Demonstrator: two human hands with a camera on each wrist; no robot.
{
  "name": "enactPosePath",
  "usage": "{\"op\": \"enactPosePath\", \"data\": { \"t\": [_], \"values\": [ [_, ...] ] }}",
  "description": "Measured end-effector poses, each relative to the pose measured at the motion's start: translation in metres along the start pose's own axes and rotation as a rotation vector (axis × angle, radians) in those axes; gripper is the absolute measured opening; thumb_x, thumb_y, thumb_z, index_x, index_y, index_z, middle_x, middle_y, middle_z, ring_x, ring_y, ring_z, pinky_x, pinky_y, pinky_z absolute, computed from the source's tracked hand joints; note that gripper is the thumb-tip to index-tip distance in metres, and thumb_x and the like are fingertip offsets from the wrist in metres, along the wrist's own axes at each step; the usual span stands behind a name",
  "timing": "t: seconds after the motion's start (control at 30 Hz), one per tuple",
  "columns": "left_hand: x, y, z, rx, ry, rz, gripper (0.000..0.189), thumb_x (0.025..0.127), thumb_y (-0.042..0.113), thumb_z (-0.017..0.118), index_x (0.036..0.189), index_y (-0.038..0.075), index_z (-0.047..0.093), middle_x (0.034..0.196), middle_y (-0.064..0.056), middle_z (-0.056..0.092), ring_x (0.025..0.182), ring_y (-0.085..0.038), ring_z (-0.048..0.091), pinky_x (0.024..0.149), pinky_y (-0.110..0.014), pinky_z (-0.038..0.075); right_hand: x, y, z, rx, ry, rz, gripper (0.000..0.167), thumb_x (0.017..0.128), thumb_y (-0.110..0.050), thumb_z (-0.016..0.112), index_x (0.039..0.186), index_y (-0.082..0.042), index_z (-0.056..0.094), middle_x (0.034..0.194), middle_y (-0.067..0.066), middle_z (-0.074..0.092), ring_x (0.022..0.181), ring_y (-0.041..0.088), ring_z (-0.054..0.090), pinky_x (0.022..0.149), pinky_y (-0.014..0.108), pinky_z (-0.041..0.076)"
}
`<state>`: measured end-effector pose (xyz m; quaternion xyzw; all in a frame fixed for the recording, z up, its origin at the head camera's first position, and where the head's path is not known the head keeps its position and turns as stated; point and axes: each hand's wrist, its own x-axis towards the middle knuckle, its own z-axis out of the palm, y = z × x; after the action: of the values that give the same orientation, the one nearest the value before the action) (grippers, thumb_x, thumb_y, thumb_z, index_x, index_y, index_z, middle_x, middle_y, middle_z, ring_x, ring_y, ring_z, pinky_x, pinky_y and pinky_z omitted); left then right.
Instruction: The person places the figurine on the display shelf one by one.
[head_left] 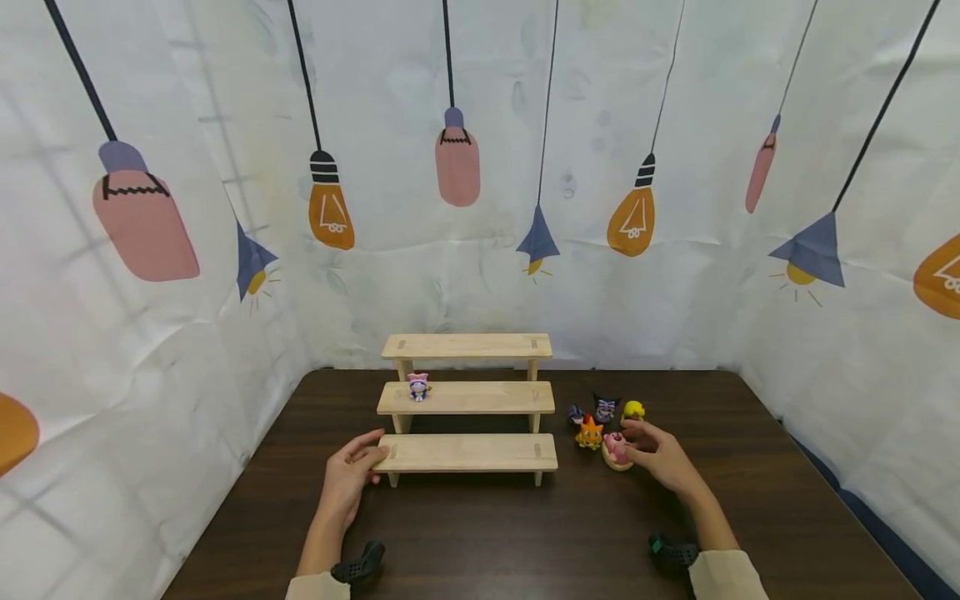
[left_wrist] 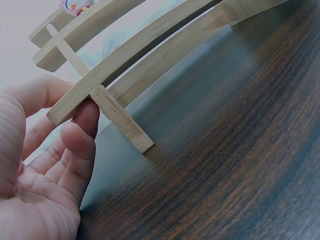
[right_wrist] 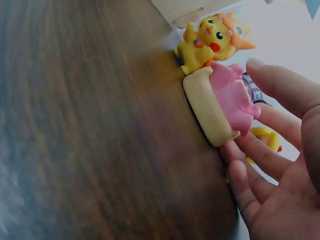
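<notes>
A three-step wooden display shelf (head_left: 465, 454) stands on the dark table. My left hand (head_left: 351, 479) holds the left end of its lowest step; in the left wrist view the fingers (left_wrist: 77, 145) curl beneath the board. On the middle step stands a small figurine with a pink top (head_left: 418, 387). My right hand (head_left: 663, 457) is at a pink figurine in a cream base (head_left: 617, 451), thumb and fingers spread around it. Whether they touch it is unclear. Beside it, in the right wrist view, sits a yellow figurine with an orange hood (right_wrist: 210, 42).
Close behind the pink figurine are a dark purple figurine (head_left: 606, 408), a small bluish one (head_left: 575, 415) and a yellow one (head_left: 633, 410). The dark wooden table (head_left: 480, 542) reaches back to a white curtain (head_left: 480, 283) printed with lamps.
</notes>
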<state>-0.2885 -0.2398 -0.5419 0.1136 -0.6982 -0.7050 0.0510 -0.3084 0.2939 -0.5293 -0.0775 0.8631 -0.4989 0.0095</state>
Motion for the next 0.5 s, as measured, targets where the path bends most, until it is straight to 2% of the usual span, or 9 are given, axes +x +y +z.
{"op": "enactPosePath", "data": {
  "t": [0.23,0.5],
  "values": [
    [-0.0001,0.0006,0.0,0.004,-0.009,0.009,0.049,0.095,0.016,0.074,0.14,0.004,0.06,0.092,0.01,0.074,0.074,-0.01,0.063,0.06,-0.024,0.053,-0.0012,0.0025,-0.0003,-0.007,-0.04,0.01,0.066,0.095,-0.027,0.074,0.151,-0.005,0.048,0.145,0.024,0.055,0.122,0.035,0.058,0.093,0.037,0.054],
    [-0.001,-0.0007,-0.0005,-0.012,-0.003,0.013,0.048,0.094,0.015,0.074,0.139,0.003,0.061,0.091,0.008,0.075,0.073,-0.01,0.063,0.059,-0.024,0.053,-0.0002,0.0025,0.0012,-0.061,-0.06,-0.007,0.071,0.09,-0.029,0.079,0.151,-0.008,0.049,0.143,0.02,0.057,0.118,0.03,0.057,0.091,0.037,0.051]
  ]
}}
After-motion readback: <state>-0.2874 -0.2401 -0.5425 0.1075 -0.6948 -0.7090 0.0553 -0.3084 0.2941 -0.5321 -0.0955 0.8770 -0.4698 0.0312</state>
